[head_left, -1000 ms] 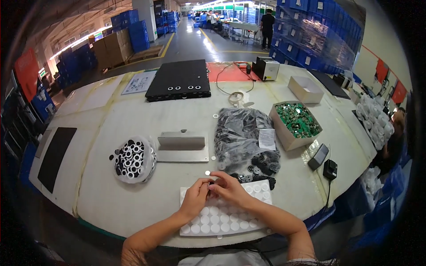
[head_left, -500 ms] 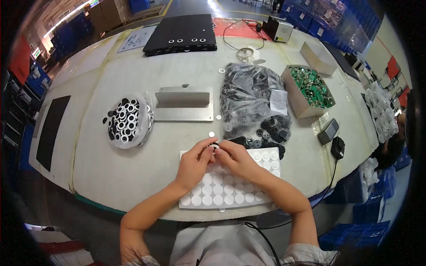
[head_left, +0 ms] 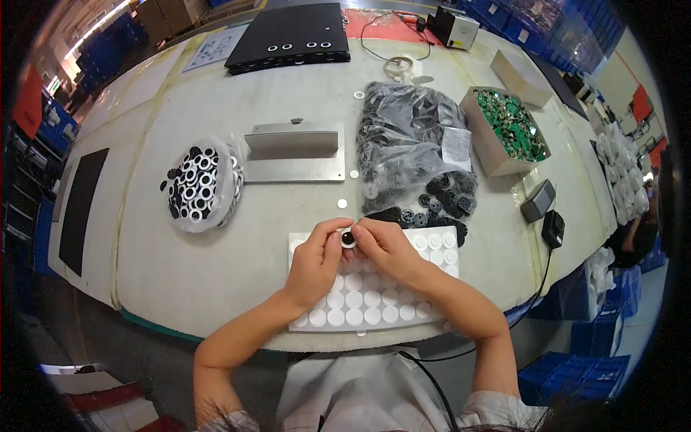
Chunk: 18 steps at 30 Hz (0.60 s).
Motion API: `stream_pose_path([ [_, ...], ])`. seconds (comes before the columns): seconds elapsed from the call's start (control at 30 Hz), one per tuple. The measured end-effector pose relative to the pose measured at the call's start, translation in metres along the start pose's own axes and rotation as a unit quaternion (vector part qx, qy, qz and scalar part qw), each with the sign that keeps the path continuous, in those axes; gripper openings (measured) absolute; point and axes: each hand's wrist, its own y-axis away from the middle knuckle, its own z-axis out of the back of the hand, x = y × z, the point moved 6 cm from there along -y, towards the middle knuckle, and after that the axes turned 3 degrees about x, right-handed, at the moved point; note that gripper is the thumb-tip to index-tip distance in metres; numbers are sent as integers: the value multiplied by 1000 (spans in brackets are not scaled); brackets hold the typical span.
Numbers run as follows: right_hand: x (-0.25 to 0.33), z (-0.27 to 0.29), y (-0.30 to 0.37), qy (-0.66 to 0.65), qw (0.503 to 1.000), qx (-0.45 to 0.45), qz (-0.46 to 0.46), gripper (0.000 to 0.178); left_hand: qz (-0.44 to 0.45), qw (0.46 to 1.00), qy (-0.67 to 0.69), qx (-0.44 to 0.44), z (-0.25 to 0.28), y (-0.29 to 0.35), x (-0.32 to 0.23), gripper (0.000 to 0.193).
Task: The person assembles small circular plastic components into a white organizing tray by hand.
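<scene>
Between the fingertips of both hands is a small round part (head_left: 348, 239), a white ring with a black centre facing up. My left hand (head_left: 316, 261) pinches its left side, and the fingers and thumb of my right hand (head_left: 389, 252) close on the right side. Both hands hover over the far part of a white tray (head_left: 295, 240) filled with rows of white round caps (head_left: 354, 299), hiding some of them. Just beyond my fingers a loose white disc (head_left: 342, 204) lies on the table.
Left is a clear plastic bag of black-and-white rings (head_left: 194, 189); beyond stands a metal angle fixture (head_left: 295, 158). A large bag of black round parts (head_left: 410, 137) lies ahead, beside a box of green circuit boards (head_left: 507, 129). Black devices (head_left: 553, 229) with a cable sit right.
The small part has been tilted so its black centre now shows more plainly between my fingers. My hands stay close together over the tray; the whole view has shifted slightly.
</scene>
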Motion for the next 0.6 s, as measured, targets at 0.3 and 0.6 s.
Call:
stream_pose_path([
  [0.3,5,3,1,58,998,10,13,23,-60,992,-30,-107,24,2,-1,25],
  [0.6,-29,92,25,440,896,-37,-57,26,-24,891,-278,-358,271,-13,-8,25],
])
